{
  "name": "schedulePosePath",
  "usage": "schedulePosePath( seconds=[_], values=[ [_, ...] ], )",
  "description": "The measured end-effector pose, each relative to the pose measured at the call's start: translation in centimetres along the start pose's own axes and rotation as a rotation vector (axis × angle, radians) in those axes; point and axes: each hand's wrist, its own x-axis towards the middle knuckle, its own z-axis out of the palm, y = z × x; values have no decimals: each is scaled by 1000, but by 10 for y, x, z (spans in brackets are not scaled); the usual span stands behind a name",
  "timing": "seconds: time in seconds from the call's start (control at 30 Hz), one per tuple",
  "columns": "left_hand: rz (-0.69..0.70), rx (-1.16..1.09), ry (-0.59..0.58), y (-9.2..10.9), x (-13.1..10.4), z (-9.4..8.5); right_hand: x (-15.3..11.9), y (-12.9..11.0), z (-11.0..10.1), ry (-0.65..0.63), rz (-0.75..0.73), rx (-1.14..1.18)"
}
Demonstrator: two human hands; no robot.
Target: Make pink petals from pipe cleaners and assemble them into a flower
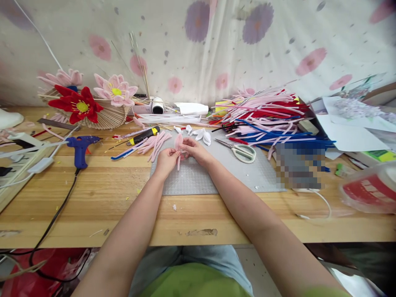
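Pink petal (178, 140), between both hands (167, 162) (196, 151), base seemingly pinched

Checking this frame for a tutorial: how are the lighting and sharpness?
Head view: light is soft, with no hard shadows on the grey mat; the blue glue gun looks fairly crisp. Head view, right side: the tub looks stretched and soft, and a pixelated patch hides what lies there. Head view, middle: the held pink piece shows little fine detail.
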Motion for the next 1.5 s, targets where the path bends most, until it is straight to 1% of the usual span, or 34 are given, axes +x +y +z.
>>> schedulePosePath(
  seconds=[0.07,0.13,0.27,0.37,0.4,0.5,0.6,0.7,0.77,0.83,0.9,1.0,1.1,1.23,1.37,1.43,1.5],
  values=[
    [-19,40,-71,-1,-1,1,0,-1,-3,-77,20,43],
    [-30,57,-124,-1,-3,3,0,-2,-5,-101,45,60],
    [-44,35,-196,4,-10,6,0,-4,-8,-74,50,47],
    [2,69,-209,5,-14,8,0,-6,-6,-38,25,71],
    [24,93,-184,4,-13,9,1,-6,-5,-26,19,80],
    [79,165,-51,-3,-11,11,3,-4,-1,8,4,81],
    [154,217,57,-7,-11,11,5,0,2,77,3,82],
    [233,280,145,-4,-15,12,7,3,3,134,1,105],
    [271,356,201,1,-19,12,7,3,4,142,-11,111],
    [283,392,232,3,-21,12,7,2,4,145,-25,98],
    [265,343,228,3,-20,12,7,1,4,149,-37,81],
    [193,215,164,0,-17,11,7,0,2,116,-44,81],
    [58,80,62,2,-15,10,6,0,0,56,-38,79],
    [-110,-64,-49,14,-19,8,4,-2,-4,4,-17,98],
    [-155,-104,-98,22,-24,6,1,-4,-8,-43,18,128],
    [-163,-95,-130,21,-23,5,-1,-3,-9,-80,40,130],
    [-135,-46,-108,14,-20,4,-2,0,-8,-90,61,131]
  ],
)
